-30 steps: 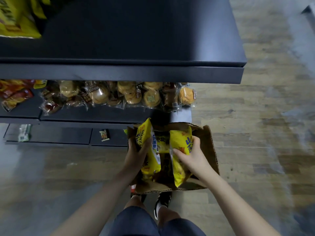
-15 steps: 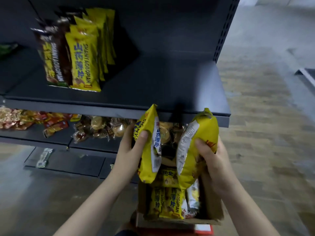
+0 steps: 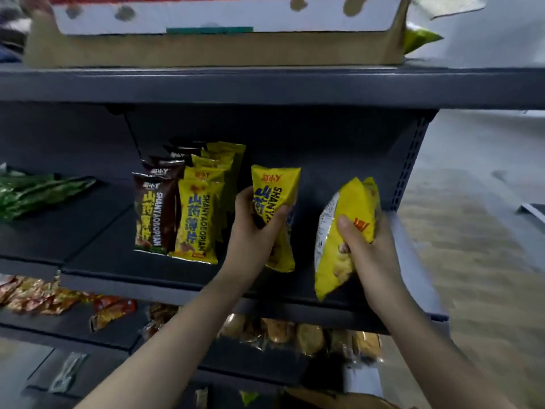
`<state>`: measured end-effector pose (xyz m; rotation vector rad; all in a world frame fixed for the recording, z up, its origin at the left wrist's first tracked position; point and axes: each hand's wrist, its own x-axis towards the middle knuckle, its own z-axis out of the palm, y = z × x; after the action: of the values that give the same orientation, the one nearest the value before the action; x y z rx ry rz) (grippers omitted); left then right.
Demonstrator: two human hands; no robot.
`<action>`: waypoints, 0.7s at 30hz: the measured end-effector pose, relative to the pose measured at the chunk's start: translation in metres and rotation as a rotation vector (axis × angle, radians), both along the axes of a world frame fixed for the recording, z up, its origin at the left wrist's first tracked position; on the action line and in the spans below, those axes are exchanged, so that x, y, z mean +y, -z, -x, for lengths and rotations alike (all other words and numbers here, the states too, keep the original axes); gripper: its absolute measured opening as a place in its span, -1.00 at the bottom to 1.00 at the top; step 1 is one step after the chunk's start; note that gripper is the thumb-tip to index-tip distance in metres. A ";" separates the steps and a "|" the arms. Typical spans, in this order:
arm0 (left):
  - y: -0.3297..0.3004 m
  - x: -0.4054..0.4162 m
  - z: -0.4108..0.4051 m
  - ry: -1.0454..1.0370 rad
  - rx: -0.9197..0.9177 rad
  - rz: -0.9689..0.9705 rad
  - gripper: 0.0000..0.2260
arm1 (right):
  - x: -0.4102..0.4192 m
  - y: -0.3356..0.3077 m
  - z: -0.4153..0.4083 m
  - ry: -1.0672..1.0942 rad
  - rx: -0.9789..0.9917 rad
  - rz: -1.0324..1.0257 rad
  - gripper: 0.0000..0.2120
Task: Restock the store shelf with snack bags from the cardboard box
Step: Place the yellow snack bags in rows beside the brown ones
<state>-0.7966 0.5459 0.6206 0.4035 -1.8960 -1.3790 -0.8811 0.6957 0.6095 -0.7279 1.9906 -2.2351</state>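
Note:
My left hand (image 3: 255, 228) grips a yellow snack bag (image 3: 275, 190) upright over the dark middle shelf (image 3: 124, 261), just right of the row of yellow bags (image 3: 196, 219) and brown bags (image 3: 152, 214) standing there. My right hand (image 3: 365, 246) grips a second yellow snack bag (image 3: 345, 219), turned edge-on and tilted, above the shelf's right end. Only a corner of the cardboard box (image 3: 333, 399) on the floor shows at the bottom edge.
A large cardboard box (image 3: 206, 48) sits on the top shelf. Green bags (image 3: 35, 193) lie at the left of the middle shelf. Red-orange snacks (image 3: 59, 299) and wrapped pastries (image 3: 295, 335) fill the lower shelf. Wooden floor (image 3: 472, 276) lies to the right.
Both hands have risen from the floor box to the middle shelf, each carrying its yellow bag. The view has tilted up, so the box has dropped nearly out of sight.

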 end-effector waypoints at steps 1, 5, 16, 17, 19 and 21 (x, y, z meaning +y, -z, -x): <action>0.002 -0.012 0.013 -0.011 -0.014 0.021 -0.59 | -0.014 -0.002 0.008 0.023 0.013 -0.003 -0.78; 0.020 -0.053 0.061 -0.169 -0.105 0.187 -0.48 | -0.065 0.005 0.038 0.128 0.031 0.000 -0.77; 0.042 -0.113 0.126 -0.266 -0.160 0.225 -0.45 | -0.143 0.051 0.089 0.314 0.046 -0.062 -0.65; 0.044 -0.116 0.131 -0.261 -0.164 0.210 -0.45 | -0.146 0.055 0.092 0.317 0.054 -0.077 -0.66; 0.047 -0.122 0.142 -0.258 -0.175 0.168 -0.45 | -0.151 0.062 0.097 0.314 0.070 -0.110 -0.65; 0.050 -0.127 0.153 -0.269 -0.170 0.135 -0.44 | -0.154 0.069 0.101 0.303 0.084 -0.139 -0.64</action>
<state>-0.9497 0.4186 0.5704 0.6992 -1.9728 -1.0622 -0.9818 0.5418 0.5408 -0.5443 2.4130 -2.2165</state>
